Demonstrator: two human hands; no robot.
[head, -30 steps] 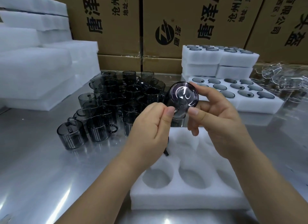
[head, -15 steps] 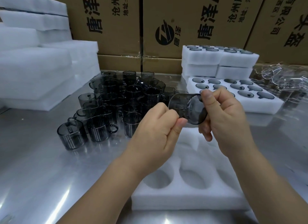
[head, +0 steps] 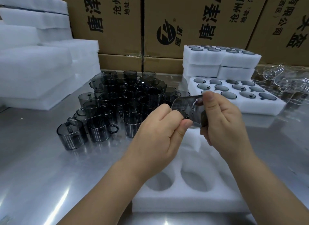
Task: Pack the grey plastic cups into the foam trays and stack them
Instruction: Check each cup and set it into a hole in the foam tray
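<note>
Both hands hold one smoky grey plastic cup (head: 190, 105) on its side above the near foam tray (head: 184, 203). My right hand (head: 224, 122) grips the cup's body and base. My left hand (head: 160, 132) pinches its handle and near rim between thumb and forefinger. The tray below has round empty pockets; my arms hide part of it. A heap of several loose grey cups (head: 120, 104) stands on the steel table to the left.
A foam tray filled with cups (head: 260, 105) lies at the right, with stacked filled trays (head: 217, 60) behind it. Blank foam sheets (head: 33, 70) pile at the left. Clear plastic cups (head: 284, 80) lie far right. Cardboard boxes (head: 184, 20) wall the back.
The cup has turned from base facing me to lying on its side and has come lower, toward the near tray. My left hand shifted its pinch to the handle.
</note>
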